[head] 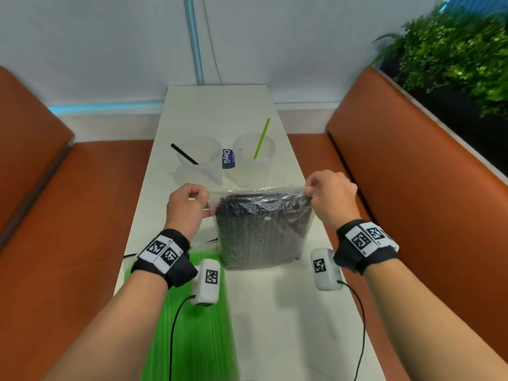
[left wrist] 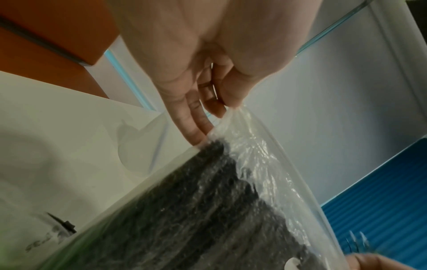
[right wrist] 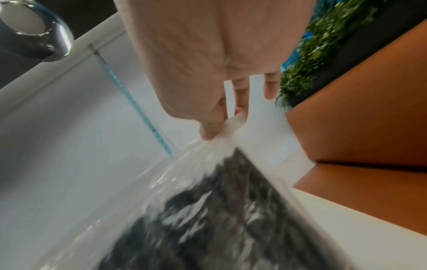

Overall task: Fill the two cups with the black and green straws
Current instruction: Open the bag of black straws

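A clear plastic bag of black straws stands upright on the white table, held by its top corners. My left hand pinches the bag's left top corner. My right hand pinches the right top corner. Behind the bag stand two clear cups: the left cup holds one black straw, the right cup holds one green straw. A pack of green straws lies flat under my left forearm.
A small purple packet stands between the cups. Orange bench seats flank the narrow table on both sides. A green plant is at the far right, a pale wall behind. Wrist camera cables hang over the near table.
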{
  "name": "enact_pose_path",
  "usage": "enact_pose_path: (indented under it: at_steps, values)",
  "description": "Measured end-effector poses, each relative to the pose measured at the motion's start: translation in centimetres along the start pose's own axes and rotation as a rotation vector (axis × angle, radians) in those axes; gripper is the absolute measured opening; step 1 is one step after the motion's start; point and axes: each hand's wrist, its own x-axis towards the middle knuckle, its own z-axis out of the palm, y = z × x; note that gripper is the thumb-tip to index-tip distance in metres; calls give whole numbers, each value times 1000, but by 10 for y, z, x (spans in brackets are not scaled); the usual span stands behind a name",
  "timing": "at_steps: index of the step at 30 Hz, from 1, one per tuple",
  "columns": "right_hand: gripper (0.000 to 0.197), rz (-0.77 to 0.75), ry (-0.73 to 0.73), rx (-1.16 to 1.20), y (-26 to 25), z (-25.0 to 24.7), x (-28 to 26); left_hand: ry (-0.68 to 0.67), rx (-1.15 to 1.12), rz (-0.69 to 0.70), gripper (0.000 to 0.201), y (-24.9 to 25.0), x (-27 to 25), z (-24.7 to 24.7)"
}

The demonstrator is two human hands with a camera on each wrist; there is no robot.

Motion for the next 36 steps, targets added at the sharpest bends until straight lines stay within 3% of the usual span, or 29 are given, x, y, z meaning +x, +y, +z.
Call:
enact_pose_path:
  at_steps: [8, 12, 16, 19, 24, 27, 29, 33, 36]
  values:
    - [27, 89, 58, 271, 13, -8, 0, -65, 14, -61, 18, 11, -1, 4]
    - [29, 91, 78, 330, 17, -9, 0, -14, 293, 177, 6, 26, 0, 10]
    - [26, 147, 109, 412, 20, -9, 1, -208, 572, 384, 19, 49, 4, 37]
    - [23, 146, 139, 418, 21, -10, 1, -398, 779, 377, 27, 56, 3, 61]
    - [18, 207, 152, 551, 17, -3, -3, -535, 912, 307, 45, 46, -8, 82]
    - [12, 249, 164, 584, 6, 6, -4, -551, 1019, 352, 30, 41, -15, 91]
    - [23, 266, 147, 608, -1, 12, -6, -512, 1028, 402, 17, 43, -18, 93]
    - [76, 354, 87, 686, -8, 21, -22, -409, 952, 364, 24, 47, -15, 90]
    - [95, 494, 53, 729, -6, 27, -39, -362, 858, 293, 26, 43, -11, 88]
